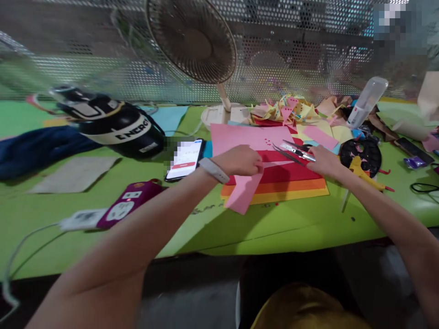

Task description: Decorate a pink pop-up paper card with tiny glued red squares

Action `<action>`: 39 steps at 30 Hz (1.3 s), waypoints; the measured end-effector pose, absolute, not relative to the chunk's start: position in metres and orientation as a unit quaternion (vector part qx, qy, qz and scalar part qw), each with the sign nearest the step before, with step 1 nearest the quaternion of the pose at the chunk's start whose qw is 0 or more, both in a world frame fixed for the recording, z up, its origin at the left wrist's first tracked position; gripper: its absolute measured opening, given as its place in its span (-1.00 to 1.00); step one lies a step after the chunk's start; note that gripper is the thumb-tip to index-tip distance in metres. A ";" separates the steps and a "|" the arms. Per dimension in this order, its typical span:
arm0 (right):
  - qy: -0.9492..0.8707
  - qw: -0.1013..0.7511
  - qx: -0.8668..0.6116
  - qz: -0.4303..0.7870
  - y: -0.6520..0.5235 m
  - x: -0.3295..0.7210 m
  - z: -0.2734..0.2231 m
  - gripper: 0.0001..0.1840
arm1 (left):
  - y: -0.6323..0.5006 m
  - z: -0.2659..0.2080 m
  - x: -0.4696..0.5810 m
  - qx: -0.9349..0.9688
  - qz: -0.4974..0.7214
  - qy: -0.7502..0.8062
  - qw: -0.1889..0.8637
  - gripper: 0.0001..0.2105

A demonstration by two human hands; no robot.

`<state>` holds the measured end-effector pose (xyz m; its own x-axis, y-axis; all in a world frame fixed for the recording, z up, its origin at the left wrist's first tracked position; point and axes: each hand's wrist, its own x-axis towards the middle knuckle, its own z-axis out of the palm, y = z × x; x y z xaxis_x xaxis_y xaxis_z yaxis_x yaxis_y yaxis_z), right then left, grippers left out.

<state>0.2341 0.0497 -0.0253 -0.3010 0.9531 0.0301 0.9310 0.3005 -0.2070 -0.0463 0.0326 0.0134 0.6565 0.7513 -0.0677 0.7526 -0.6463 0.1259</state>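
Note:
My left hand (pixel 242 161), with a pale band at its wrist, is closed on a pink paper strip (pixel 244 194) that hangs toward the table's front. My right hand (pixel 322 161) grips what look like scissors (pixel 297 151), silver and dark, with the blades apart and pointing left; blur hides their finer detail. Under both hands lies a stack of coloured paper: a pink sheet (pixel 236 137) marked with small red dots, a red sheet (pixel 291 173), an orange sheet (pixel 291 187) and a yellow sheet (pixel 298 196). The blades are apart from the strip.
A fan (pixel 197 45) stands behind the papers, beside a heap of paper scraps (pixel 291 109). Left are a phone (pixel 185 160), a black jug (pixel 120 125) and a purple power strip (pixel 128 203). A yellow glue gun (pixel 365 176) and a clear bottle (pixel 366 103) lie right.

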 end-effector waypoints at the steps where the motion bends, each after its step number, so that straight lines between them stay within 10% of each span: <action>1: -0.792 0.082 -0.600 0.074 0.049 0.236 -0.025 -0.62 | 0.029 0.011 -0.040 0.908 -0.028 0.412 0.071 -0.80; 6: -0.748 0.144 -0.640 0.098 0.038 0.245 -0.013 -0.75 | 0.003 0.014 -0.020 0.897 -0.079 0.429 -0.066 -0.69; 15: -0.512 0.281 -0.557 0.591 0.015 0.212 -0.012 -0.74 | -0.001 0.001 -0.001 0.932 -0.039 0.329 -0.150 -0.76; 24: -0.524 0.354 -0.573 0.522 0.017 0.231 -0.016 -0.80 | -0.011 -0.022 -0.003 0.917 0.078 0.336 -0.201 -0.67; 31: -0.656 0.284 -0.574 0.399 0.008 0.250 -0.012 -0.66 | -0.050 -0.057 -0.044 0.895 0.038 0.443 -0.034 -0.39; 39: -0.822 0.169 -0.526 0.137 0.010 0.260 -0.027 -0.60 | -0.032 -0.052 -0.053 0.913 0.025 0.407 -0.014 -0.51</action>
<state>0.2602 0.0099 -0.0267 -0.3898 0.9112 0.1334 0.8189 0.4093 -0.4024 -0.0531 -0.0323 -0.0521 0.6677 0.7423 0.0561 0.7436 -0.6686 -0.0046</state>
